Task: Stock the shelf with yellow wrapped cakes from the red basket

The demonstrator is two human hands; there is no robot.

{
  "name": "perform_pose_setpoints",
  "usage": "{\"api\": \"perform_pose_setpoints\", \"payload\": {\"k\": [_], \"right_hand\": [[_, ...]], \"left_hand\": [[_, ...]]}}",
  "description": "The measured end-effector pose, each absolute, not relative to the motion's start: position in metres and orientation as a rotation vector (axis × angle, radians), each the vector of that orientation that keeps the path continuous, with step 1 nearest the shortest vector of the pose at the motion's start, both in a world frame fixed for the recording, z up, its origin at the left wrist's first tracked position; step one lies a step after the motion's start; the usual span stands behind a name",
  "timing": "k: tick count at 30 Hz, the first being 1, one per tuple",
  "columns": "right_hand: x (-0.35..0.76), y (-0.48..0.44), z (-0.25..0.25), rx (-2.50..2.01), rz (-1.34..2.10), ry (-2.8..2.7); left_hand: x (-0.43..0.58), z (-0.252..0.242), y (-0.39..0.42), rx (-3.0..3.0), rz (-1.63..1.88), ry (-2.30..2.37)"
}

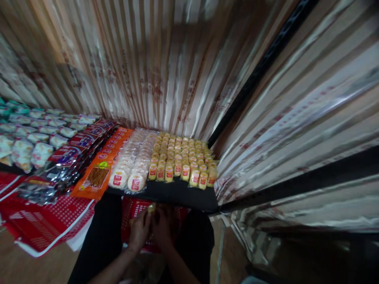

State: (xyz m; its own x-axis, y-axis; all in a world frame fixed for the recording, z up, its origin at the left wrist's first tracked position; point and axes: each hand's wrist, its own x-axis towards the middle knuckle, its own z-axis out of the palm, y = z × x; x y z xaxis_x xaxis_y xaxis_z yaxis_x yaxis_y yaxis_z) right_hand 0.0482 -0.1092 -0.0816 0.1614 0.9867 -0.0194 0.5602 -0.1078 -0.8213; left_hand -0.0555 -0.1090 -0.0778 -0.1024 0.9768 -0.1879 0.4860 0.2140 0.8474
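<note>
My left hand (pixel 140 230) is closed, with its fingertips at a small yellow wrapped cake (pixel 151 208). From the other side my right hand (pixel 161 228) meets the same cake, its fingers curled around it and partly in shadow. Both hands are low between my knees, above a red plastic basket (pixel 128 209) whose contents are mostly hidden by my hands. Just beyond, on a black shelf (pixel 183 194), stand rows of similar yellow wrapped cakes (pixel 177 157) with red labels. Left of them lie rows of round white wrapped cakes (pixel 136 161).
Farther left are an orange bag of stick snacks (pixel 99 173), dark purple packets (pixel 77 146) and several small white packets (pixel 38 136). A second red basket (pixel 50 217) stands below them. Stacked cardboard (pixel 166 71) rises behind the shelf, with black metal posts (pixel 254 79) at right.
</note>
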Motion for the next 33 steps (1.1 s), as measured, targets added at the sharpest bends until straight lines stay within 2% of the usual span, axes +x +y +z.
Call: {"api": "perform_pose_setpoints", "payload": {"k": [7, 14, 20, 33], "right_hand": [[0.067, -0.128, -0.053, -1.686, 0.708, -1.416], [0.086, -0.107, -0.014, -1.629, 0.649, -1.417], [0.102, -0.079, -0.004, -1.67, 0.563, -1.345], [0.117, -0.033, -0.021, -1.737, 0.44, -1.127]], "left_hand": [[-0.039, -0.029, -0.116, 1.492, 0.896, 1.586], [-0.016, 0.007, -0.091, 1.569, 1.037, 1.434], [0.009, 0.014, -0.064, 1.629, 1.09, 1.397], [0.038, 0.005, -0.043, 1.735, 1.087, 1.457]]}}
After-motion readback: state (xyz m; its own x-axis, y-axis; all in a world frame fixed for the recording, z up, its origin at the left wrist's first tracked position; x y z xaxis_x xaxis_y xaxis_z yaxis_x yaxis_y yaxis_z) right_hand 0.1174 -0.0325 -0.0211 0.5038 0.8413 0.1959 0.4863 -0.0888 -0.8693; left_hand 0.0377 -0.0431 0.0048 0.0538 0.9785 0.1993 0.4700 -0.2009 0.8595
